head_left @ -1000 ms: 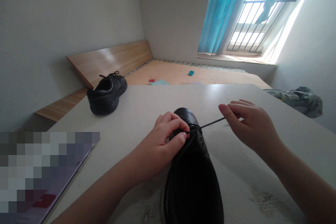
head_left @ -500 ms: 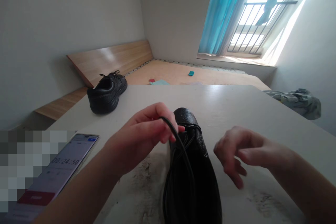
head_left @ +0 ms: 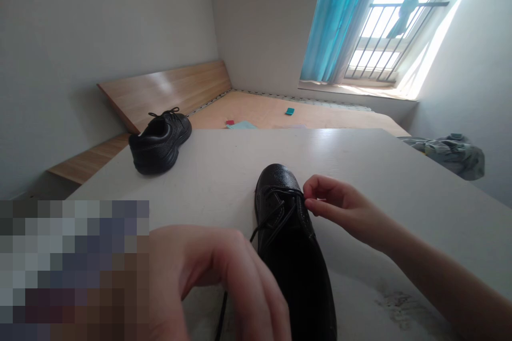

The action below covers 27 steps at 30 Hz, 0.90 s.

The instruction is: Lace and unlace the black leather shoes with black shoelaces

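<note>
A black leather shoe (head_left: 279, 177) lies on the white table (head_left: 224, 170), toe pointing away from me, its laces crossing near the toe end. My right hand (head_left: 330, 196) pinches at the right edge of the lacing, thumb and forefinger together; whatever lies between them is too small to make out. Low and close to the camera, my left hand (head_left: 230, 272) is curled in front of the shoe's left side, its fingertips out of sight. A loose black lace (head_left: 255, 232) runs from the shoe down behind that hand.
Another black shoe (head_left: 158, 144), with its lace tied in a bow, stands at the table's far left. A blurred-out patch (head_left: 72, 266) covers the lower left. Beyond the table are a bed (head_left: 264, 106), a wooden board (head_left: 172, 88) and crumpled cloth (head_left: 456, 154).
My left hand has come down and toward the camera from the lacing. My right hand has moved left and forward to the shoe, its fingers closing at the lacing's edge.
</note>
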Tool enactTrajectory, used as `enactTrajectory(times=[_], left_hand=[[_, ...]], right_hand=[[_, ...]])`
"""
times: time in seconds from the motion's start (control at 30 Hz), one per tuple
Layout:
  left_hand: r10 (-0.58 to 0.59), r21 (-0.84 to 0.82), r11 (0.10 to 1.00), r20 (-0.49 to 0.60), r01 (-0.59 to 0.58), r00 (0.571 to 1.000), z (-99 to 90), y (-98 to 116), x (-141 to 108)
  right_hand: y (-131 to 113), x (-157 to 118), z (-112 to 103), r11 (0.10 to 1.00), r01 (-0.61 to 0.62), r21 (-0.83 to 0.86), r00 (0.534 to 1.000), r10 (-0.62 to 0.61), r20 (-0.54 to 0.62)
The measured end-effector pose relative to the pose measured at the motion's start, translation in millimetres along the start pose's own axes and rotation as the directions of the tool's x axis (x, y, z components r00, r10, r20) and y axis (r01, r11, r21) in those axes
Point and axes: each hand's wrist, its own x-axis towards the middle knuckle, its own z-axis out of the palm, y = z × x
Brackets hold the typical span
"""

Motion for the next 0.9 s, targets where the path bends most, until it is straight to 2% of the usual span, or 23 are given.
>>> enactTrajectory(times=[0.03, 0.07, 0.1, 0.13, 0.17, 0.2, 0.23, 0.27, 0.3, 0.37, 0.4, 0.5, 0.53, 0.57, 0.6, 0.67, 0.73, 0.8, 0.9], left_hand=[[0.048, -0.027, 0.998, -0.093, -0.051, 0.995, 1.2, -2.8, 0.9], [0.087, -0.051, 0.993, -0.275, -0.105, 0.957, 2.3, -7.0, 2.2], [0.088, -0.051, 0.990, -0.483, -0.129, 0.871, 2.8, -12.1, 3.8], [0.083, -0.011, 0.992, -0.686, -0.125, 0.723, 2.5, -17.6, 5.8], [0.076, 0.057, 0.997, -0.833, -0.051, 0.548, 1.2, -23.0, 8.0], [0.086, 0.121, 0.990, -0.917, 0.068, 0.389, -0.8, -27.8, 10.2], [0.109, 0.172, 0.963, -0.954, 0.210, 0.281, -3.3, -32.0, 12.3], [0.129, 0.204, 0.919, -0.964, 0.336, 0.231, -5.8, -35.4, 14.1], [0.136, 0.225, 0.879, -0.963, 0.421, 0.231, -7.9, -38.0, 15.5], [0.122, 0.252, 0.840, -0.950, 0.480, 0.287, -10.1, -41.3, 17.4], [0.115, 0.263, 0.837, -0.942, 0.480, 0.315, -10.1, -42.2, 17.9], [0.155, 0.319, 0.814, -0.924, 0.485, 0.349, -7.9, -43.5, 18.8], [0.187, 0.357, 0.797, -0.913, 0.488, 0.363, -7.0, -43.7, 19.3], [0.220, 0.399, 0.778, -0.897, 0.486, 0.385, -6.2, -43.8, 20.0], [0.249, 0.439, 0.760, -0.878, 0.479, 0.409, -5.4, -44.0, 20.9], [0.286, 0.490, 0.736, -0.851, 0.468, 0.440, -3.9, -44.4, 23.2], [0.291, 0.496, 0.725, -0.850, 0.478, 0.440, -2.6, -44.9, 25.3], [0.283, 0.485, 0.722, -0.858, 0.494, 0.428, -1.9, -45.2, 26.6], [0.270, 0.479, 0.721, -0.860, 0.501, 0.433, -1.7, -45.4, 27.0]], right_hand=[[0.2, -0.1, -0.2, 1.000, -0.005, -0.010, 1.000, 0.005, 0.005], [0.4, -0.1, -0.3, 1.000, -0.013, -0.018, 1.000, 0.014, 0.010], [0.6, -0.1, -0.4, 0.999, -0.022, -0.026, 1.000, 0.023, 0.014], [0.8, -0.2, -0.4, 0.999, -0.029, -0.036, 0.999, 0.029, 0.019], [1.1, -0.4, -0.2, 0.999, -0.028, -0.047, 0.999, 0.029, 0.025], [1.3, -0.8, 0.1, 0.998, -0.018, -0.059, 0.999, 0.020, 0.033], [1.6, -1.4, 0.7, 0.997, 0.001, -0.079, 0.999, 0.002, 0.036], [1.8, -2.1, 1.4, 0.994, 0.022, -0.110, 0.999, -0.019, 0.033], [2.0, -2.9, 2.2, 0.987, 0.047, -0.157, 0.999, -0.044, 0.023], [1.6, -4.2, 3.7, 0.942, 0.124, -0.311, 0.991, -0.133, -0.009], [1.1, -4.6, 4.3, 0.892, 0.177, -0.416, 0.978, -0.206, -0.025], [-1.8, -3.9, 5.5, 0.664, 0.343, -0.665, 0.884, -0.468, -0.012], [-2.7, -3.2, 6.1, 0.624, 0.373, -0.687, 0.853, -0.521, -0.010], [-3.3, -2.4, 7.1, 0.636, 0.382, -0.670, 0.845, -0.535, -0.026], [-3.6, -1.6, 8.5, 0.697, 0.374, -0.612, 0.857, -0.513, -0.060], [-3.0, 0.3, 12.6, 0.871, 0.312, -0.381, 0.909, -0.390, -0.148], [-1.9, 2.2, 17.4, 0.970, 0.226, -0.092, 0.950, -0.240, -0.198], [-1.2, 3.8, 20.8, 0.978, 0.165, 0.125, 0.968, -0.136, -0.212], [-2.7, 4.3, 18.9, 0.945, 0.069, 0.321, 0.983, -0.009, -0.184]])
